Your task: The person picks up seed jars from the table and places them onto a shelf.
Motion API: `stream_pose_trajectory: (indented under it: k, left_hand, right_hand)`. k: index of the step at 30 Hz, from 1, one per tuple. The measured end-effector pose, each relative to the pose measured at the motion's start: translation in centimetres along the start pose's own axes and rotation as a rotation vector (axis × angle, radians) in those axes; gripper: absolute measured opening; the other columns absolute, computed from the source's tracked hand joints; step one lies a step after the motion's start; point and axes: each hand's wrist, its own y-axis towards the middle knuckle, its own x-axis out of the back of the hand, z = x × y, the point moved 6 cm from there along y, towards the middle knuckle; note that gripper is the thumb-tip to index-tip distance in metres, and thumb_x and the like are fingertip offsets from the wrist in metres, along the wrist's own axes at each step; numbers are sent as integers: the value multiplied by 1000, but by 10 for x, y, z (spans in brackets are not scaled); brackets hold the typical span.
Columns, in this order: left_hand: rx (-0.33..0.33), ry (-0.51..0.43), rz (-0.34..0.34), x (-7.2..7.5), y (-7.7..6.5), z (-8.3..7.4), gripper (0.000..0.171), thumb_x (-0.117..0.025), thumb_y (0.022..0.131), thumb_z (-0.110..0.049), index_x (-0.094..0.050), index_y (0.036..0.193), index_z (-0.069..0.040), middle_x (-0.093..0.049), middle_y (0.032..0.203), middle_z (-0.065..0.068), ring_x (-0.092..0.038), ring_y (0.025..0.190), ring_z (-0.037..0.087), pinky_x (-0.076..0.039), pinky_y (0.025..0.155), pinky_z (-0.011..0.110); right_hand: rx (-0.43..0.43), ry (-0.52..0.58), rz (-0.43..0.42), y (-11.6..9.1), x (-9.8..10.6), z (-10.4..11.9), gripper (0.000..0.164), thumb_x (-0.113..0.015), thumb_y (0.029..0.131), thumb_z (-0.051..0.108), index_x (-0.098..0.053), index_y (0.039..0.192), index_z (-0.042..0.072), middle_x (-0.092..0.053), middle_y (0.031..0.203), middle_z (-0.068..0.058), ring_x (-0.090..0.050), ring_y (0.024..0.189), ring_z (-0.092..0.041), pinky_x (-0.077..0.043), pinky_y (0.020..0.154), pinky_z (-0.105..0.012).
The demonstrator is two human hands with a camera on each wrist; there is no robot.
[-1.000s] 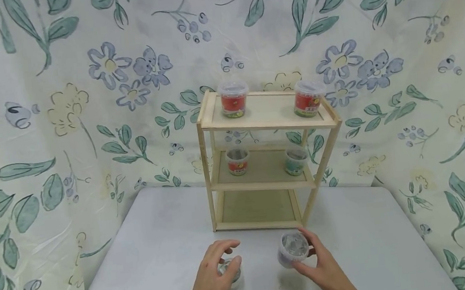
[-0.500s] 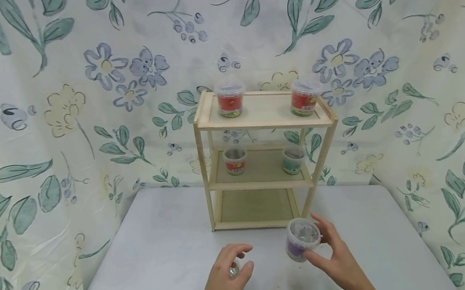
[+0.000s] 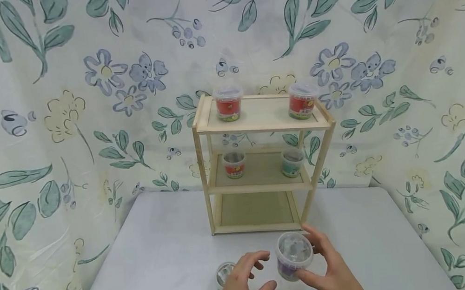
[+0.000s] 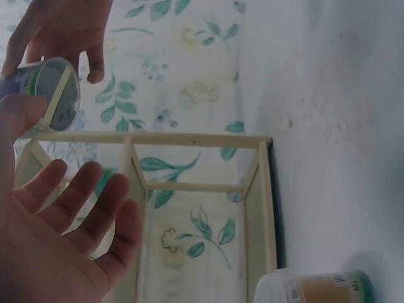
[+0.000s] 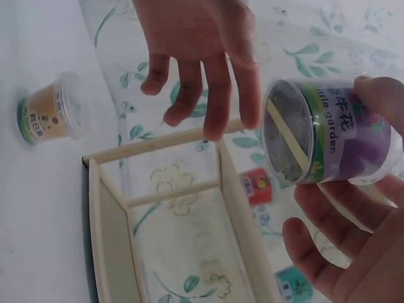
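My right hand grips a clear plastic cup with a purple label, thumb on one side and fingers on the other. It is held above the white table, its clear lid toward the head camera. In the right wrist view a pale strip shows at the cup's bottom end. My left hand is to its left, fingers spread and loosely bent, holding nothing. Behind the left hand a lidded cup with an orange label stands upright on the table, partly hidden by that hand in the head view.
A wooden three-tier shelf stands at the back of the table. Two red-label cups sit on its top. Another red-label cup and a teal-label cup occupy the middle tier. Floral cloth hangs behind.
My left hand has moved right, off the orange-label cup and closer to the purple-label cup. My right hand lifted its cup to the right, then brought it back left and nearer.
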Motion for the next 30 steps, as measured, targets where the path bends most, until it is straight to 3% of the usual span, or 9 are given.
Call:
stream_pose_trajectory:
  k: [6,13,17,26,30]
  left_hand:
    - [8,-49,56,-7,1,-2,54,-72,89,-28,-50,138,-18,-60,121,3,-55,99,8,-49,74,25]
    - [-87,-55,10,-10,0,-7,64,-78,83,-26,-48,140,-21,-60,120,-3,-57,96,11,-50,73,24]
    - [-75,-40,-9,-12,-1,-7,60,-80,81,-28,-52,135,-22,-60,110,-9,-54,94,6,-50,72,23]
    - [-51,-24,-22,-13,-3,-7,54,-80,81,-29,-57,127,-16,-61,108,-9,-53,91,2,-50,71,23]
    - [-34,-29,-9,-13,-4,-7,55,-79,81,-30,-57,129,-15,-62,110,-7,-53,92,2,-49,72,22]
  right_hand:
    - [80,13,11,0,-5,6,89,-81,76,0,-33,150,5,-61,121,-2,-57,103,-8,-48,82,-28]
    - [120,34,51,-1,-14,8,90,-82,76,1,-32,151,4,-61,121,-6,-58,101,-11,-48,80,-30]
    - [106,37,70,-4,-20,7,88,-82,77,4,-33,150,5,-62,121,-5,-58,98,-10,-48,79,-30]
    - [20,29,88,-7,-26,2,84,-82,78,8,-36,149,10,-63,120,-3,-57,95,-8,-47,77,-29]
    - [46,39,90,-7,-26,3,84,-82,78,7,-37,148,9,-63,119,-5,-58,94,-9,-47,77,-28]
